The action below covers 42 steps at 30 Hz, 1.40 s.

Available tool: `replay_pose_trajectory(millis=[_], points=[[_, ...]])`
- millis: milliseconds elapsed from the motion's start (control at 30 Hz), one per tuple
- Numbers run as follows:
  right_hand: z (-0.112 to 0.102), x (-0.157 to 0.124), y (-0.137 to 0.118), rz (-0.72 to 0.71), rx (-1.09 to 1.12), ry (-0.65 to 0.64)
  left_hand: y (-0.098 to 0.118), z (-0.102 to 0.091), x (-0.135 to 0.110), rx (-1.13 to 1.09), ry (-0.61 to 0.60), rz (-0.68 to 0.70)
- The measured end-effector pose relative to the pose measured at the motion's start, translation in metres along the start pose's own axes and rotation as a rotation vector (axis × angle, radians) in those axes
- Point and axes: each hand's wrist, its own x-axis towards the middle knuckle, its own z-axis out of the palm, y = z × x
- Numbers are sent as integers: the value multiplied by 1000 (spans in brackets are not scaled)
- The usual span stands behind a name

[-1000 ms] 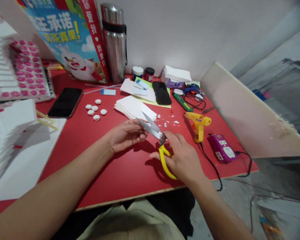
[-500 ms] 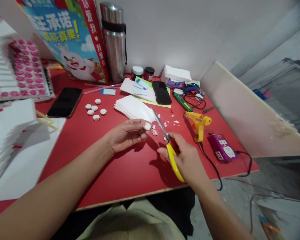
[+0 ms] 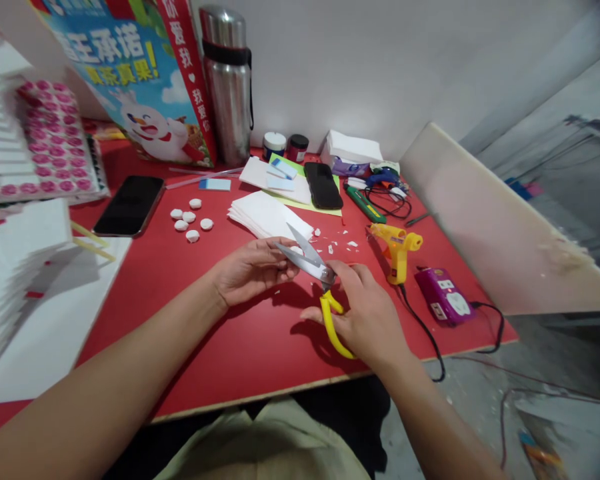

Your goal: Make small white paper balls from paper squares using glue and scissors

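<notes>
Between the fingertips of my left hand (image 3: 260, 268) is a small round white piece (image 3: 297, 251), partly hidden by a scissor blade. My right hand (image 3: 367, 310) grips yellow-handled scissors (image 3: 335, 327). Their blades are spread apart and reach over the white piece at my left fingers. Several similar white pieces (image 3: 189, 217) lie grouped on the red table (image 3: 260, 347), left of my hands. Behind my left hand rests a stack of white paper (image 3: 267, 215). White scraps (image 3: 353, 244) are scattered to its right.
A yellow glue gun (image 3: 396, 247) and a purple power socket (image 3: 444, 297) with cords stand at the right. Two phones lie at the left (image 3: 130, 205) and back (image 3: 323, 185). A steel flask (image 3: 227, 87) stands by the wall. A layered white model (image 3: 25, 267) occupies the left.
My right hand has shifted left with the scissors. Their blades have spread and moved over the white piece. My left hand stays nearly still.
</notes>
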Motion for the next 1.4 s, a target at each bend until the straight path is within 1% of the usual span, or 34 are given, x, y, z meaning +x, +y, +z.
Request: replay_pose_trajectory(millis=[133,267,467,533,600,667,700,767,833,900,1000,1100,1200,1300,1400], points=[[0,1,0,-19,-19,20,0,-1,0,-12,-20,2],[0,-1,0,-31,-43,35,-1,-2,1,-20,-15,3],[4,-5,0,-77,-3,90,1,0,0,41,-3,-6],[4,-6,2,-60,48,116,1,1,-1,51,3,-16],[1,-6,5,6,71,129,2,1,-1,52,8,-22],[-3,-4,11,118,33,87,2,1,-1,47,25,-21],[-5,-2,14,183,-7,40,3,1,-1,44,40,-18],[-8,3,20,308,-94,-84,2,1,-1,47,71,-11],[-10,8,23,404,-180,-204,2,0,-1,56,84,-4],[-10,14,24,458,-257,-282,3,0,0,70,77,8],[-7,22,23,488,-340,-324,3,1,0,121,58,9],[-4,26,24,455,-387,-299,3,1,1,180,83,19],[-4,26,23,337,-419,-231,2,2,2,228,124,81],[-11,27,18,200,-441,-162,0,2,4,302,154,158],[-20,34,10,125,-409,-101,-2,2,5,341,195,216]])
